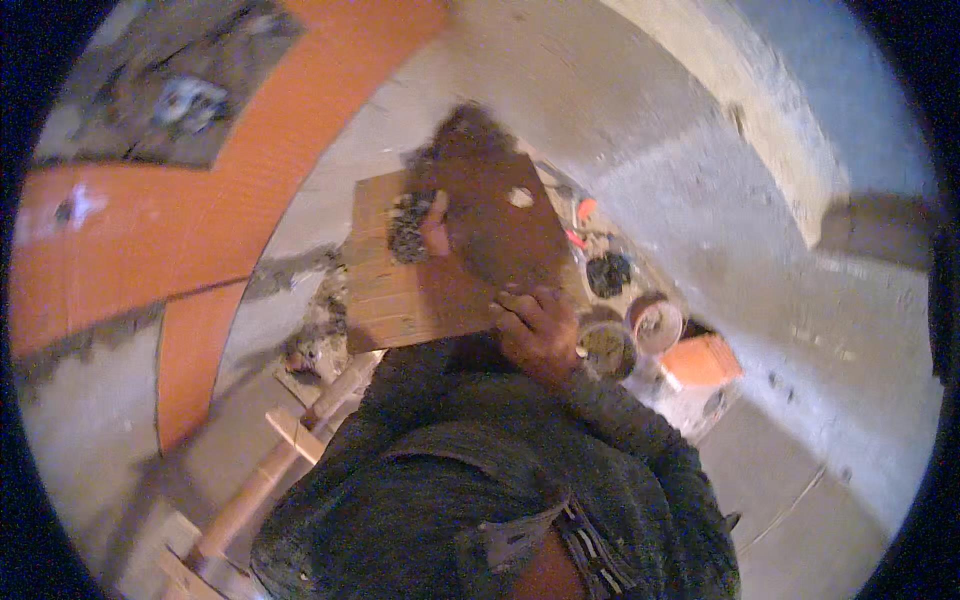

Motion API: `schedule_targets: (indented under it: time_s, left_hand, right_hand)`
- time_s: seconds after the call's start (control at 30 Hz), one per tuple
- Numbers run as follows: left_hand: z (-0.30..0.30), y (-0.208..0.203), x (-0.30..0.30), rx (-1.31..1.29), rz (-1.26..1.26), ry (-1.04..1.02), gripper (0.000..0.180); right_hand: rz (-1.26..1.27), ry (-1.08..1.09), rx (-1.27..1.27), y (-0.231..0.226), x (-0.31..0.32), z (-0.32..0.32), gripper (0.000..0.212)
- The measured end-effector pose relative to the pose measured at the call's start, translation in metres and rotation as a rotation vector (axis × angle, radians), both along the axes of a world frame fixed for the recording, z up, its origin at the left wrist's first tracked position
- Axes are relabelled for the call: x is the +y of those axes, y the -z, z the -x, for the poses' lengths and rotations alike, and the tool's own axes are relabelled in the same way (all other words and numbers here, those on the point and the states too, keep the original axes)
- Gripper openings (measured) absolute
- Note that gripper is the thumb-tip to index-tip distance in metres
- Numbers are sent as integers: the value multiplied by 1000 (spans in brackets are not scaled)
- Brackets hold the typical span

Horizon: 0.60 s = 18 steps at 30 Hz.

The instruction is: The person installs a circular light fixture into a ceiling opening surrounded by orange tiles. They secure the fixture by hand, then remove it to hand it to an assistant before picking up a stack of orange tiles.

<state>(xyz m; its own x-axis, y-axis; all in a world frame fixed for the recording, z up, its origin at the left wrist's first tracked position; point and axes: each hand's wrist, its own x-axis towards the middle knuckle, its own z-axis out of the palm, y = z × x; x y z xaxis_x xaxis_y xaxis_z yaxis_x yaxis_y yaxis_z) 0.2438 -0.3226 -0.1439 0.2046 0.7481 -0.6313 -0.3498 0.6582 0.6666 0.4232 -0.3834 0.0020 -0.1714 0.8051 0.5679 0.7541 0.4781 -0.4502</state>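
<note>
A flat square tile (375, 300), orange-brown and tilted, lies across both hands in front of my chest. A dark shadow covers much of its right side. My left forearm passes beneath it; of my left hand (436, 228) only a thumb-like part shows, beside a dark speckled patch that looks like a cut-out, and the other fingers are hidden. At the tile's near right corner, my right hand (538, 330) grips the edge, fingers curled over the top face. A small pale spot (521, 197) marks the tile's far right part.
Right of the tile stand a dark round container (606, 350) and a pinkish bucket (657, 322), with an orange block (702, 361) beyond them. Black material (607, 273) lies farther back. Orange tiling (130, 230) spans the left. A wooden frame (255, 490) stands at lower left.
</note>
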Motion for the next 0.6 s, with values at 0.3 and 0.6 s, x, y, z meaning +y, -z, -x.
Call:
schedule_targets:
  time_s: [0.3, 0.6]
  left_hand:
    - [-13, 161, 90, 98, -115, 462, 44]
    - [-29, 334, 189, 134, -381, 859, 47]
  right_hand:
    - [303, 133, 104, 171, -7, 5, 32]
    - [861, 1457, 269, 435, -206, -150, 37]
